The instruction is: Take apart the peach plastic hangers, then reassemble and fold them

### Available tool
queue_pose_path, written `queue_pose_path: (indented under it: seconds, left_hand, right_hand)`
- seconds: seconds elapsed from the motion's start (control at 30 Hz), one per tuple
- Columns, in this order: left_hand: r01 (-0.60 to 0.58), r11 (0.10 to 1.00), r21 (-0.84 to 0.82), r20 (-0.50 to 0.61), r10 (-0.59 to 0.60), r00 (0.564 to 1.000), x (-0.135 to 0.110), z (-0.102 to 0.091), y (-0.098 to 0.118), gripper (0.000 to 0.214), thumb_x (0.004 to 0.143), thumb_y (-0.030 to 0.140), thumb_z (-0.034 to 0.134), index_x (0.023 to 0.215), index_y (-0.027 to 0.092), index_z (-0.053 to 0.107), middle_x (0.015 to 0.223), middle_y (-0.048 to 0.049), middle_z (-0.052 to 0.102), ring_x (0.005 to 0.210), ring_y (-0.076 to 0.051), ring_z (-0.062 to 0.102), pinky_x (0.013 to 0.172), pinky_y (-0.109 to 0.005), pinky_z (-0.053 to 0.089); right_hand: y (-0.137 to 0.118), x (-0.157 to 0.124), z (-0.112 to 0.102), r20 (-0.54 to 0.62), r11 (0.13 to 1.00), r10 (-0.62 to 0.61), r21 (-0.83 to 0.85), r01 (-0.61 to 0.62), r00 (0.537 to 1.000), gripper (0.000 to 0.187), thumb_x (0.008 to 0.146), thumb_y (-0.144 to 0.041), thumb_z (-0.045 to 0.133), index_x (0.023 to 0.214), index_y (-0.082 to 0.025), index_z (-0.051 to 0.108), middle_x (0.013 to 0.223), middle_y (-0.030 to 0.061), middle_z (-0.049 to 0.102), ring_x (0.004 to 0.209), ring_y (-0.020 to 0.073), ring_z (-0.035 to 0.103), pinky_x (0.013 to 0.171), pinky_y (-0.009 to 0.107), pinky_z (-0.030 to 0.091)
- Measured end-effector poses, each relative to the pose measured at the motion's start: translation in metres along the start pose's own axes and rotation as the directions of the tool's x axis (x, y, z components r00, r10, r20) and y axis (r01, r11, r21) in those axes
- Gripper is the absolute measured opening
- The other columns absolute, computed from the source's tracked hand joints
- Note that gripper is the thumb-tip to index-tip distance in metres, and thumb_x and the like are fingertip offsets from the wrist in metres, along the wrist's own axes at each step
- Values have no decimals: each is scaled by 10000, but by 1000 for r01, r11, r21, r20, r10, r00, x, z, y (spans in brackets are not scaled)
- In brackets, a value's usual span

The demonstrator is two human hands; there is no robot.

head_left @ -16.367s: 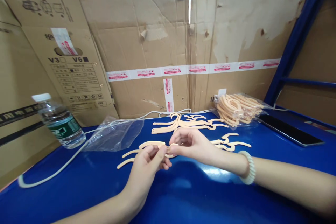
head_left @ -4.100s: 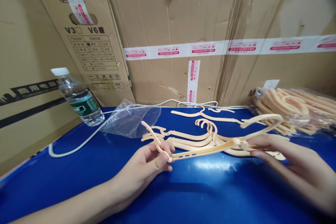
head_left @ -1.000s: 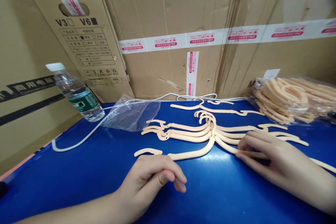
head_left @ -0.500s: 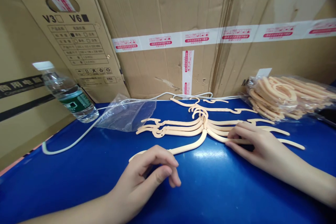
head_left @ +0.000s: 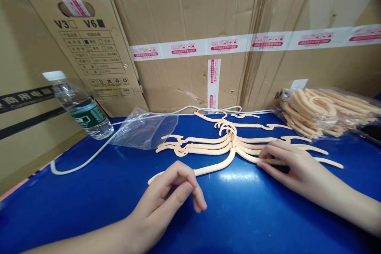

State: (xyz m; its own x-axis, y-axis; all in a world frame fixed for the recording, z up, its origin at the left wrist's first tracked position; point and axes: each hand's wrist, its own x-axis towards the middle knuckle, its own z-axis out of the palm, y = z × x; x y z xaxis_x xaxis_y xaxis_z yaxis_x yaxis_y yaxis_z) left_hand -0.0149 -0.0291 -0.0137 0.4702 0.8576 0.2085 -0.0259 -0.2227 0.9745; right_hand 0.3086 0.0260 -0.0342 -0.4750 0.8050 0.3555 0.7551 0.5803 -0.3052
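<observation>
Several cream plastic clothes hangers (head_left: 208,151) lie in an overlapping row on the blue table, their hooks bunched at the middle. My right hand (head_left: 287,160) pinches the right arm of the nearest clothes hanger (head_left: 245,156) between thumb and fingers. Over that same hanger's left arm (head_left: 216,167) is my left hand (head_left: 171,194), which hides part of it. Its fingers are loosely curled and the thumb lies against them, with nothing seen between them. Whether the left hand touches the hanger I cannot tell.
Clear bags of more hangers (head_left: 321,111) lie at the back right. A water bottle (head_left: 86,113) stands at left, beside an empty clear plastic bag (head_left: 145,129) and a white cable (head_left: 89,162). Large cardboard boxes (head_left: 178,79) line the table's back. The blue tabletop (head_left: 238,218) extends in front.
My left thumb has come in against the curled fingers. The right hand keeps its hold on the hanger, and the hangers stay in place. The view has shifted slightly.
</observation>
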Motion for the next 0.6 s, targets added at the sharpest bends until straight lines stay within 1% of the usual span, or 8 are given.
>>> queue_pose_path:
  seconds: [0.2, 0.3, 0.4, 0.5, 0.6]
  left_hand:
    - [10, 1000, 22, -7, -10, 1000, 0, 0, 1, 223, 1035, 321, 429, 919, 198, 574, 818, -3, 722, 749, -119, 649, 743, -228, 510]
    - [6, 999, 33, -1, -6, 1000, 0, 0, 0, 175, 1036, 298, 427, 972, 216, 567, 836, 4, 714, 741, -113, 645, 732, -223, 509]
    - [-21, 996, 81, -26, 23, 999, 0, 0, -4, 79, 1011, 228, 481, 1024, 247, 557, 933, 5, 683, 785, -110, 637, 764, -227, 505]
    - [-73, 988, 133, -80, 84, 993, 0, 0, -8, 179, 967, 112, 514, 1022, 277, 559, 1019, 4, 614, 926, -126, 600, 831, -230, 495]
    - [-119, 984, 132, -106, 133, 985, 1, 0, -10, 266, 945, 43, 481, 1019, 291, 544, 1017, 8, 573, 972, -126, 556, 850, -219, 478]
  right_hand:
    - [-3, 0, -3, 16, 1000, 17, 11, -17, 1000, 192, 952, -347, 493, 848, -224, 598, 878, 66, 641, 802, 219, 615, 700, 362, 489]
    - [-5, -1, -4, 11, 1000, 16, 12, -16, 1000, 184, 946, -339, 500, 848, -225, 607, 880, 70, 651, 801, 224, 620, 702, 368, 491]
    - [-5, -1, -5, -14, 1000, 20, 14, -19, 1000, 168, 934, -337, 518, 852, -229, 618, 886, 72, 661, 797, 228, 624, 697, 367, 493]
    - [-6, -1, -5, -2, 1000, 27, 12, -27, 1000, 163, 933, -344, 521, 864, -231, 617, 892, 69, 662, 803, 230, 624, 698, 366, 493]
    - [-7, -1, -6, 9, 999, 37, 17, -37, 999, 176, 940, -356, 510, 870, -230, 610, 900, 69, 661, 805, 230, 623, 706, 368, 492]
